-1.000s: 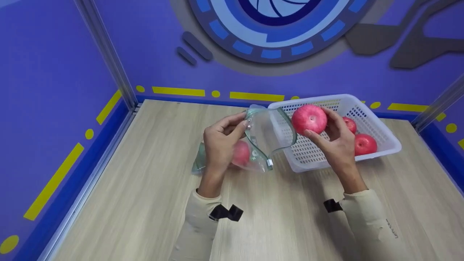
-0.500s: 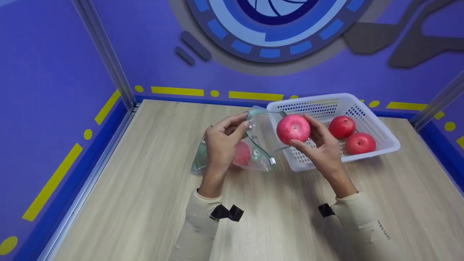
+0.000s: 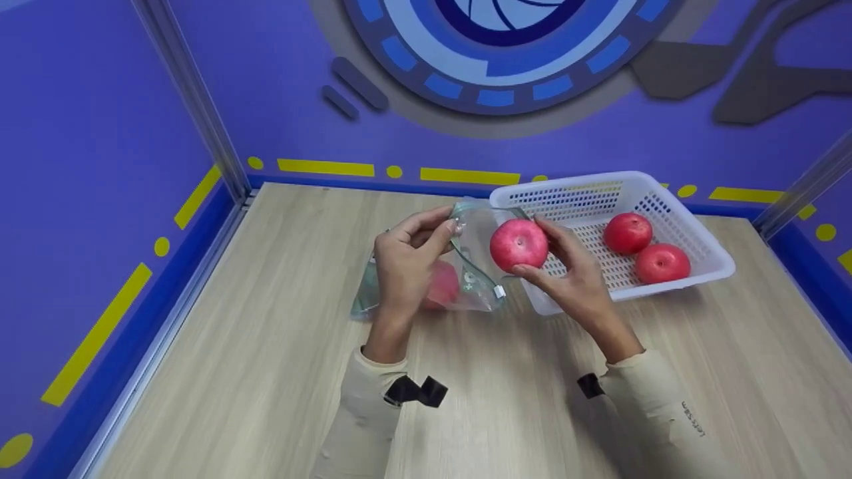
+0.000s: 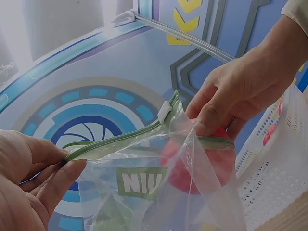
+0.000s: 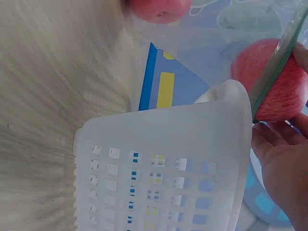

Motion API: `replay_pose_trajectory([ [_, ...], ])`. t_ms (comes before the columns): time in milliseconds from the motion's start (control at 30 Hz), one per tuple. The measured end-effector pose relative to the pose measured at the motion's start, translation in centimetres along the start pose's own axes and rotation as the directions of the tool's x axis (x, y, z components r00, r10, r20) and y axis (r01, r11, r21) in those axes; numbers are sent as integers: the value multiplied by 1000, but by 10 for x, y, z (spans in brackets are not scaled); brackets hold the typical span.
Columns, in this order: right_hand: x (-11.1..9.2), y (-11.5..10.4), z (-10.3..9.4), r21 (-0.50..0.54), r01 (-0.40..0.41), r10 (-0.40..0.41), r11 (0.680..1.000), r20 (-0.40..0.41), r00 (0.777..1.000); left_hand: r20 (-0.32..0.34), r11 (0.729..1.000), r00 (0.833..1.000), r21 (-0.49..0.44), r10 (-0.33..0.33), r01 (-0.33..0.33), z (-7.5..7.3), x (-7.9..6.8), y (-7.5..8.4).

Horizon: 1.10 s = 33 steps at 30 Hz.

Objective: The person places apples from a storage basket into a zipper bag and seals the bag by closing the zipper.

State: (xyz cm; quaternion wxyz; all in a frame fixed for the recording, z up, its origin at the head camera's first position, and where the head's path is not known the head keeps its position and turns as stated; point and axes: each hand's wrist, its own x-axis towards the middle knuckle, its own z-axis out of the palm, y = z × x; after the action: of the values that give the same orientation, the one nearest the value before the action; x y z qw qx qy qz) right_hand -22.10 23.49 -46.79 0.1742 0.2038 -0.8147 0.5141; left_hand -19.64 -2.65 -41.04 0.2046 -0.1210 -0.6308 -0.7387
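Note:
My left hand (image 3: 407, 263) pinches the green-edged rim of a clear slider zip bag (image 4: 139, 185), whose mouth gapes toward the right. Inside the bag, low and partly behind the left wrist, lies one red apple (image 3: 442, 285). Between thumb and fingers my right hand (image 3: 574, 271) grips another red apple (image 3: 518, 245) at the bag's mouth. In the right wrist view, the bag's green zip strip (image 5: 280, 67) crosses in front of this held apple. The white slider (image 3: 500, 291) sits at the near end of the strip.
A white perforated plastic basket (image 3: 715, 269) stands at the right, close beside the bag. Two red apples, one behind (image 3: 628, 233) and one nearer (image 3: 662, 263), lie in its right part. A blue printed wall (image 3: 319, 133) rises behind the wooden table (image 3: 279, 299).
My right hand has carried its apple leftward and slightly down, from over the basket into the bag's mouth. Both basket apples are now uncovered. The left hand has stayed nearly still.

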Motion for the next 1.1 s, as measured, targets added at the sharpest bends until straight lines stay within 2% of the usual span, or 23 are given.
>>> replay_pose_trajectory([
  [133, 0, 1, 1, -21, 20, -19, 1000, 46, 999, -7, 1000, 1000, -12, 26, -26, -1, 0, -1],
  [300, -3, 1, 2, 7, 45, -45, 999, 73, 996, -48, 998, 997, -15, 63, -64, -3, 1, -3],
  [433, -2, 0, 2, 12, 105, -105, 994, 46, 993, -71, 997, 995, -23, 74, -75, -5, 3, -3],
  [600, 2, 0, 4, -42, 179, -180, 983, -43, 983, -74, 997, 994, -20, 77, -79, -7, 3, -2],
  [733, 4, -2, 4, -69, 154, -160, 986, -90, 983, -78, 997, 994, -20, 74, -76, -8, 3, 0],
  [933, 13, -13, 2, -96, 102, -112, 990, -103, 988, -83, 996, 993, -13, 84, -85, -10, 3, 3],
  [1100, 30, -31, 6, -157, 128, -148, 979, -122, 981, -86, 997, 994, -13, 71, -73, -12, 3, 6],
])
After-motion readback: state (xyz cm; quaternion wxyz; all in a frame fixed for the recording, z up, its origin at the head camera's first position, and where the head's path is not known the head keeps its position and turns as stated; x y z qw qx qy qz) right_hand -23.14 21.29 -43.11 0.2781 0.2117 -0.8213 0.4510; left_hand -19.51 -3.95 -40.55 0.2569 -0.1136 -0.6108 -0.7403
